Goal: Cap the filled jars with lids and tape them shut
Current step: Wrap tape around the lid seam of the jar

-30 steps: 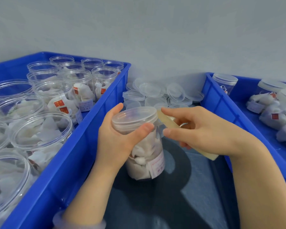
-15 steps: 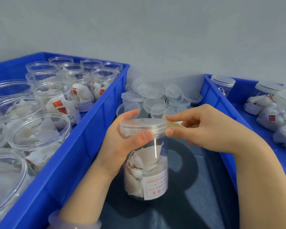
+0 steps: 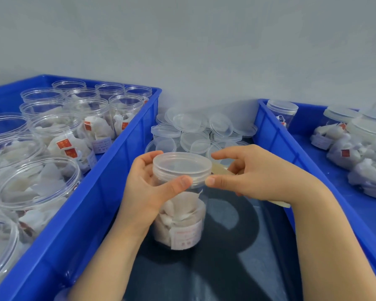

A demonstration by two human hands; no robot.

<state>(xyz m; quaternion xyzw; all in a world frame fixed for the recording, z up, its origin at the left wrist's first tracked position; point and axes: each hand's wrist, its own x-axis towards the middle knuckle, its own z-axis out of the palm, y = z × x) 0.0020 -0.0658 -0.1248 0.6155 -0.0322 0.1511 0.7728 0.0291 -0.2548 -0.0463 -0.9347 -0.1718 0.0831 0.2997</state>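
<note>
One jar (image 3: 180,213): lidded, upright between two blue crates (image 3: 109,170); label (image 3: 186,234) print too blurred to read.
Left hand (image 3: 148,187): grips the lid (image 3: 182,168).
Right hand (image 3: 258,177): pinches tape strip (image 3: 219,169), mostly hidden behind it.
Loose lids (image 3: 195,129): piled behind.

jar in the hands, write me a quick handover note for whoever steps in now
Left grip holds the jar round its neck, thumb on the lid. Right grip pinches a tape strip at the lid's edge.
Done: lid is on this filled jar; capped jars sit in the right crate.
To do: tape this lid shut, then cap and tape the open jars in the left crate, using loose lids between the crates.
</note>
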